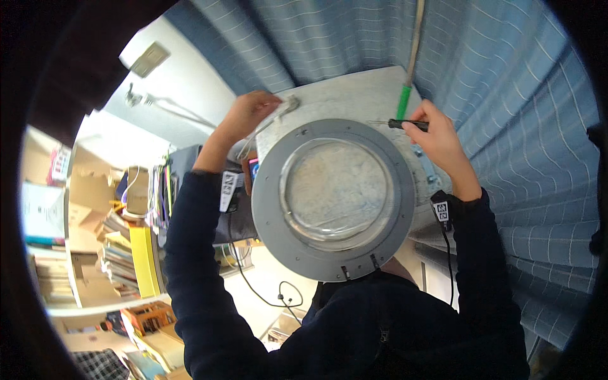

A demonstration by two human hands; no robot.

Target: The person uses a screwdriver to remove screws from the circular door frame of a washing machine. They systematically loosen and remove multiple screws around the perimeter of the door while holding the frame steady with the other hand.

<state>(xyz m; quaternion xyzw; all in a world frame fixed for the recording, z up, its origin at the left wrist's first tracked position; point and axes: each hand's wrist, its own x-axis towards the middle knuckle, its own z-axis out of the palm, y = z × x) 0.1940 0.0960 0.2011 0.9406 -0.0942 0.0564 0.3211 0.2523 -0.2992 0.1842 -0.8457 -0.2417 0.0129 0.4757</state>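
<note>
A grey round ring (266, 196) with a clear dome-shaped middle (335, 190) lies on a pale marble-patterned top (342, 88). My left hand (250, 114) is at its upper left, fingers closed on a white cable with a bulky end (288, 104). My right hand (430, 136) grips a black-handled screwdriver (399, 123), its thin shaft pointing left over the top, just beyond the ring's upper right. A green-handled rod (405, 95) stands behind it. A light blue object (427, 164) lies partly hidden beside the ring's right edge.
Blue checked curtains (506, 95) surround the back and right. A wall socket (149, 60) and plug (133, 95) are at upper left. Shelves with books and papers (117, 259) fill the left. A dark cushioned surface (190, 158) adjoins the top; black cables (272, 304) hang below.
</note>
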